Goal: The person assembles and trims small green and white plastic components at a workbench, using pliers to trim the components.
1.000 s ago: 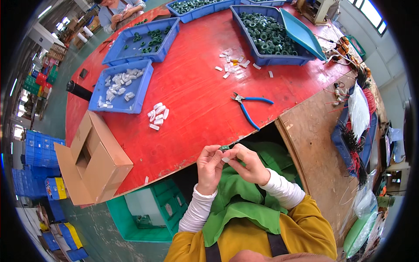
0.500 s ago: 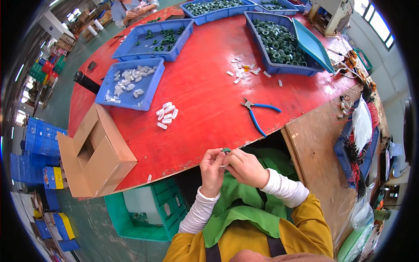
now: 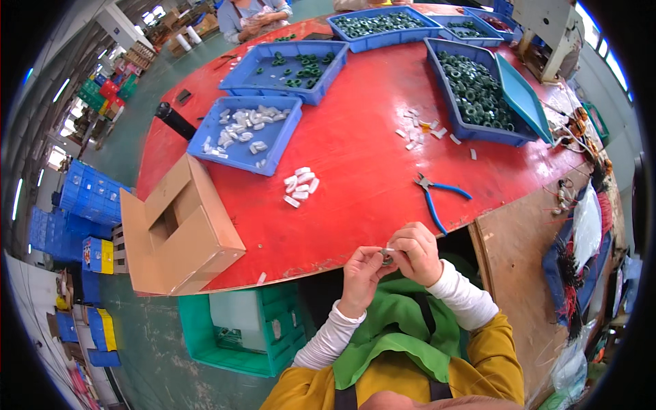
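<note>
My left hand (image 3: pixel 361 280) pinches a small dark green ring (image 3: pixel 387 258) at the front edge of the red table. The fingers of my right hand (image 3: pixel 418 254) close in from the other side, at the ring's top, on a thin white strip (image 3: pixel 389 250). Fingertips cover much of both pieces, so I cannot tell how the strip sits on the ring. Beyond my right hand lie blue-handled cutting pliers (image 3: pixel 437 198), jaws pointing away. A little pile of white pieces (image 3: pixel 301 186) rests on the table, left of the pliers.
Blue trays hold green rings (image 3: pixel 478 89) and white pieces (image 3: pixel 240 130). An opened cardboard box (image 3: pixel 184 236) stands at left, near a black bottle (image 3: pixel 175 121). Loose white tags (image 3: pixel 424 128) lie mid-table. Below is a green crate (image 3: pixel 287 342). Another person (image 3: pixel 253 19) sits across.
The view has shifted, so the table appears further right. My right hand has risen over the ring, and the white strip now shows at the ring's top rather than below it.
</note>
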The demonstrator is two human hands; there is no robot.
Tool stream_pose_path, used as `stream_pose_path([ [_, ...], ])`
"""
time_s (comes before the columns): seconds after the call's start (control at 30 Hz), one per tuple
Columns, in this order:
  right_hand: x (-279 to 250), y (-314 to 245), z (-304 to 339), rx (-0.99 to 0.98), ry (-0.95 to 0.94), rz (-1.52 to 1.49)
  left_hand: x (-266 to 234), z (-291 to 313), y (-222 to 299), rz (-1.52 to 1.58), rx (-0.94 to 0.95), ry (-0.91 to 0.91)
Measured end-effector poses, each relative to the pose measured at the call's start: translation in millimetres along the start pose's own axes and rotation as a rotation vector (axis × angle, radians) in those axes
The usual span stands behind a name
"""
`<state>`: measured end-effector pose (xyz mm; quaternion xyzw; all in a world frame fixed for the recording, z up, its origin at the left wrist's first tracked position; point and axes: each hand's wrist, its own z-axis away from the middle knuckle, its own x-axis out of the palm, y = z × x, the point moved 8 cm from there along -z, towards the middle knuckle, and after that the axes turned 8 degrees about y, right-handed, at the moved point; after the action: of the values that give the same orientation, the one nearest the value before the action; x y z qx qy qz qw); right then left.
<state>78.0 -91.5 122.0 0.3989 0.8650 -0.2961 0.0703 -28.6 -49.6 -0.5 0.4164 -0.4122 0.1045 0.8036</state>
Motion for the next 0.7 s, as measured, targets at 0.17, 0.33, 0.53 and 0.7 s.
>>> stream_pose_path([
  [0.17,8.1,20.1,13.1,0.185,0.058,-0.117,-8.0,-12.1,15.1,-0.254,0.135,0.017],
  [0.33,35.2,78.8,64.3,0.605,0.248,-0.246,-4.4,-21.8,51.1,-0.791,0.676,0.067],
  [0.53,41.4,76.3,64.7,0.675,0.296,-0.172,-3.2,-19.6,49.6,-0.897,0.744,0.013],
  [0.7,43.6,68.6,53.9,0.617,0.276,-0.002,-9.9,-19.7,48.0,-0.939,0.723,0.037],
])
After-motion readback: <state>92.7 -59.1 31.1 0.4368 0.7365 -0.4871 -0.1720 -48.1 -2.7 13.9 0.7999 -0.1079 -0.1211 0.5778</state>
